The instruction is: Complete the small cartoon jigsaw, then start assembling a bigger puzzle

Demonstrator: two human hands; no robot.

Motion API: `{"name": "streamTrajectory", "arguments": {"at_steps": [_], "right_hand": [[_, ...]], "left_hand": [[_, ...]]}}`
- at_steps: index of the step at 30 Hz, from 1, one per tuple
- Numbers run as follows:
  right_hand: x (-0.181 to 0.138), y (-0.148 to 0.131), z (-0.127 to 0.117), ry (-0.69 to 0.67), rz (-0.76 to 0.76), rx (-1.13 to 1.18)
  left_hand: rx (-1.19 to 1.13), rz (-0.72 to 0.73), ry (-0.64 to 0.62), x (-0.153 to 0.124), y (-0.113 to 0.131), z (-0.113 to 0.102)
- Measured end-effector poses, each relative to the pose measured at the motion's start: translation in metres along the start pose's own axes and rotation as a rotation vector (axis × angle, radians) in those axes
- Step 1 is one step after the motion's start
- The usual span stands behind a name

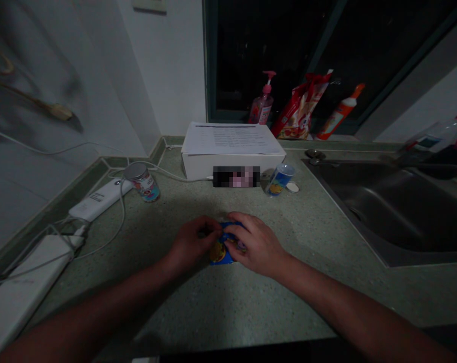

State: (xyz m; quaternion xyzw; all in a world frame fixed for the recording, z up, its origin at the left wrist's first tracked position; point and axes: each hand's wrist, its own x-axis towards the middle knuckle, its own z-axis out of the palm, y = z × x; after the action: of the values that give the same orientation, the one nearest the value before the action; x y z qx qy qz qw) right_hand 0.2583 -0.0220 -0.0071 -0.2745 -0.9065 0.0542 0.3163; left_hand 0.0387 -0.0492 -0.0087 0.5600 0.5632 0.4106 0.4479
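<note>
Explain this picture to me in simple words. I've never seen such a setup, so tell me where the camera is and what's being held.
There is no machine here: one camera, worn on a person's head, looks forward and down at their bare hands. The left hand pinches at the edge of a blue packet, and the right hand curls its fingers over it. Around them on the speckled counter are a blue canister, a small white disc, a decorated jar and a white box topped with printed paper. A sink is at right.
</note>
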Motion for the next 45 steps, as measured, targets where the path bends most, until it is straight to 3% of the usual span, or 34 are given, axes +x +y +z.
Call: {"name": "streamTrajectory", "arguments": {"at_steps": [19, 28, 40, 45], "right_hand": [[0.0, 0.002, 0.002, -0.023, 0.048, 0.069], [0.002, 0.024, 0.0, -0.091, 0.181, 0.098], [0.002, 0.027, 0.01, -0.191, 0.163, 0.096], [0.002, 0.026, 0.013, -0.199, 0.165, 0.092]], "left_hand": [[0.015, 0.021, 0.004, 0.002, -0.001, 0.001], [0.022, 0.033, 0.195, 0.008, 0.0, -0.008], [-0.129, 0.046, 0.376, 0.023, 0.001, -0.028], [-0.148, 0.046, 0.381, 0.024, 0.006, -0.031]]}}
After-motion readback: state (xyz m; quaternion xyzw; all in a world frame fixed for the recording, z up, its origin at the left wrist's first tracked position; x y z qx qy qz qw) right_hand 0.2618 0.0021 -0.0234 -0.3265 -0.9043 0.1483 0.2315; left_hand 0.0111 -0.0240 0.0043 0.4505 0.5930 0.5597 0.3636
